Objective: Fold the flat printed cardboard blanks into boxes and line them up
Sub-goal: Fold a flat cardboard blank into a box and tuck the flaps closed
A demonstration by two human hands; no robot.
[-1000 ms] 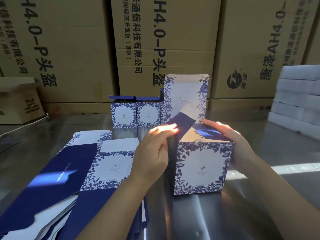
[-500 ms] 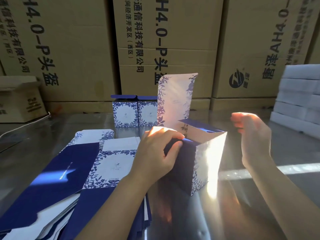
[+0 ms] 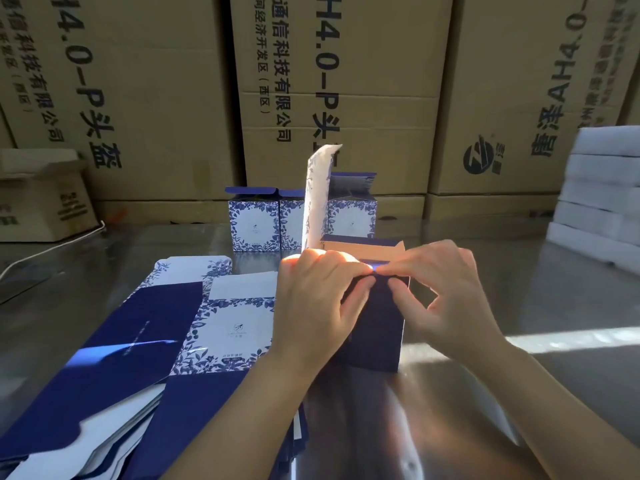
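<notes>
**Both hands at the top edge of the box, lid flap upright**

The half-folded box (image 3: 377, 327) stands upright on the tabletop (image 3: 519, 393), its plain dark-blue wall facing the person. It sits directly between the two hands. The left hand (image 3: 322, 299) has its fingers curled over the near top edge and pinches it. The right hand (image 3: 446, 296) pinches the same edge from the other side with thumb and forefinger, so that the fingertips almost meet. What exactly is being tucked there is hidden under the fingers.

The top looks open. The tall lid flap (image 3: 317, 199) rises vertically from the box's left side, just behind the left hand, which makes that hand the nearer one to fold it down.

The finished boxes (image 3: 252, 220) stand in a row straight beyond, well apart from the box in hand. By my reading, lining it up means pushing it away from the person. The flat blanks (image 3: 138, 341) lie stacked to the left, just beside the left wrist.
</notes>
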